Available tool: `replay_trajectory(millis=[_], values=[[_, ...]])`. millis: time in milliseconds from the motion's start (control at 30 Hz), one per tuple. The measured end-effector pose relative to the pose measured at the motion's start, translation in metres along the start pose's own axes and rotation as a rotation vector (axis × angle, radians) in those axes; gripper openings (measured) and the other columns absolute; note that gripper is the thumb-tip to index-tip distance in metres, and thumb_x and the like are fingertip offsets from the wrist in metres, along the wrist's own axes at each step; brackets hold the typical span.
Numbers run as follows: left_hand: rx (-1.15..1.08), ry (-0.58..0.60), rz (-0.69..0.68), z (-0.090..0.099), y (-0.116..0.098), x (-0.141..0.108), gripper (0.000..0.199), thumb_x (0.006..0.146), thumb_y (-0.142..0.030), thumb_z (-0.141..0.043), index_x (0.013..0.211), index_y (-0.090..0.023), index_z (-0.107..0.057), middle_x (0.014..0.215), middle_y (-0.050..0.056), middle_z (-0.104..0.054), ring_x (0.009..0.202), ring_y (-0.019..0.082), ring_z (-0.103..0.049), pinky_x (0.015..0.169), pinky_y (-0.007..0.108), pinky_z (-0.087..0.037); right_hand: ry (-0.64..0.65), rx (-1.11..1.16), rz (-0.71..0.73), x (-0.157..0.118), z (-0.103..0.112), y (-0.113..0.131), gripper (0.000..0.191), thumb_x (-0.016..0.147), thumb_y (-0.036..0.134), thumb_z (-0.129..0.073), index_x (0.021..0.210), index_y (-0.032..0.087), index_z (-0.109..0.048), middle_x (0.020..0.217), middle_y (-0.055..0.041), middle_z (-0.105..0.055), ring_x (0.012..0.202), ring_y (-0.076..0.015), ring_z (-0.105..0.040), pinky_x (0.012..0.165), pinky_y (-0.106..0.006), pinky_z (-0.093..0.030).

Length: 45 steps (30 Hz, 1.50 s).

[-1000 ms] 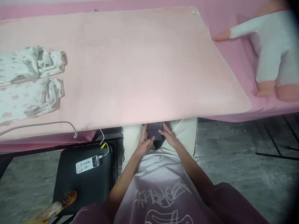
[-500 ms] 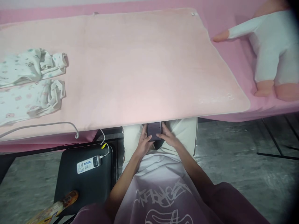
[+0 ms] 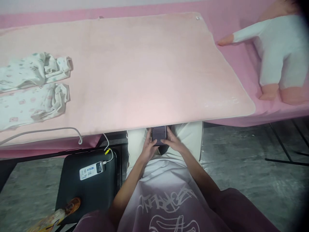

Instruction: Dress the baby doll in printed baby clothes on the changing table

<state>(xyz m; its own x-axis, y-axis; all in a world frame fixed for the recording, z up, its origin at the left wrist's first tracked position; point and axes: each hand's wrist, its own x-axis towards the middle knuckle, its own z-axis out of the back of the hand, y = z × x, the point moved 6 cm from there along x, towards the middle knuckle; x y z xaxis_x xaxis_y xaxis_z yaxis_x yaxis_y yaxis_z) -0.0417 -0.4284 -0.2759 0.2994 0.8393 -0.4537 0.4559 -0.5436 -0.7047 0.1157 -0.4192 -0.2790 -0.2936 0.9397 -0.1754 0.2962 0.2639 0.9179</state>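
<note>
A dark smartphone (image 3: 159, 135) rests between my two hands, low over my lap and partly under the table's front edge. My left hand (image 3: 149, 146) wraps its left side, with the thumb on the lower screen. On the other side my right hand (image 3: 174, 141) grips it, thumb also over the screen. What the screen shows is too small to read. Beyond them lies a pale pink mat (image 3: 145, 71) on the table. Two folded patterned baby garments, a green-printed one (image 3: 31, 71) and a pink-printed one (image 3: 36, 103), lie at its left.
A doll in white clothing (image 3: 275, 51) lies on the pink cloth (image 3: 227, 16) at the right. A black stool (image 3: 87, 196) at the left bears a white power bank (image 3: 90, 170) with a cable and a bottle (image 3: 53, 217). A grey cord (image 3: 48, 130) crosses the mat.
The view has shifted slightly, so the mat, garments and doll sit a little differently in it. Both hands keep the same hold on the smartphone; the thumbs have hardly moved.
</note>
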Motion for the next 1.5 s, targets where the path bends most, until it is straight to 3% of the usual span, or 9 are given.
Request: replay_trajectory(millis=[367,633,1133,1367,1500], values=[[0.004,0.023,-0.019,-0.0032,-0.002,0.001,0.116,0.084,-0.045,-0.096,0.18,-0.039,-0.032,0.172,0.014,-0.056,0.159,0.039,-0.055,0.123,0.055,-0.056,-0.003,0.001,0.012,0.0047,-0.002,0.0019,0.098,0.089,0.049,-0.088,0.173,0.032,-0.04,0.168,-0.008,-0.058,0.161,-0.0304,-0.051,0.141,-0.05,-0.036],[-0.001,0.016,-0.016,-0.004,-0.0032,0.0006,0.115,0.084,-0.044,-0.096,0.18,-0.039,-0.033,0.169,0.013,-0.059,0.158,0.038,-0.056,0.123,0.055,-0.056,-0.017,-0.01,0.003,0.0051,-0.0021,0.0057,0.094,0.088,0.044,-0.085,0.171,0.033,-0.042,0.167,-0.0053,-0.061,0.163,-0.0292,-0.049,0.142,-0.05,-0.033],[-0.035,0.055,-0.021,-0.0087,-0.0094,-0.0034,0.113,0.086,-0.045,-0.094,0.181,-0.037,-0.034,0.169,0.013,-0.06,0.158,0.038,-0.057,0.127,0.053,-0.052,0.07,-0.017,0.034,0.0013,-0.0033,0.0029,0.103,0.095,0.058,-0.087,0.177,0.029,-0.032,0.169,-0.0124,-0.058,0.164,-0.0291,-0.049,0.141,-0.05,-0.037],[-0.031,0.041,-0.01,-0.0082,-0.0089,-0.0038,0.112,0.085,-0.043,-0.096,0.18,-0.038,-0.035,0.169,0.012,-0.061,0.157,0.037,-0.058,0.127,0.052,-0.053,0.003,-0.061,0.015,0.0005,-0.005,0.0071,0.103,0.093,0.059,-0.09,0.176,0.03,-0.036,0.172,-0.0124,-0.055,0.158,-0.0286,-0.056,0.139,-0.048,-0.042],[-0.027,0.033,-0.008,-0.0071,-0.0081,-0.0032,0.111,0.084,-0.044,-0.097,0.178,-0.039,-0.038,0.171,0.011,-0.059,0.159,0.037,-0.056,0.127,0.052,-0.053,-0.009,-0.052,0.024,0.001,-0.004,0.0061,0.099,0.094,0.063,-0.086,0.175,0.03,-0.038,0.174,-0.0108,-0.054,0.162,-0.0292,-0.052,0.14,-0.049,-0.038]])
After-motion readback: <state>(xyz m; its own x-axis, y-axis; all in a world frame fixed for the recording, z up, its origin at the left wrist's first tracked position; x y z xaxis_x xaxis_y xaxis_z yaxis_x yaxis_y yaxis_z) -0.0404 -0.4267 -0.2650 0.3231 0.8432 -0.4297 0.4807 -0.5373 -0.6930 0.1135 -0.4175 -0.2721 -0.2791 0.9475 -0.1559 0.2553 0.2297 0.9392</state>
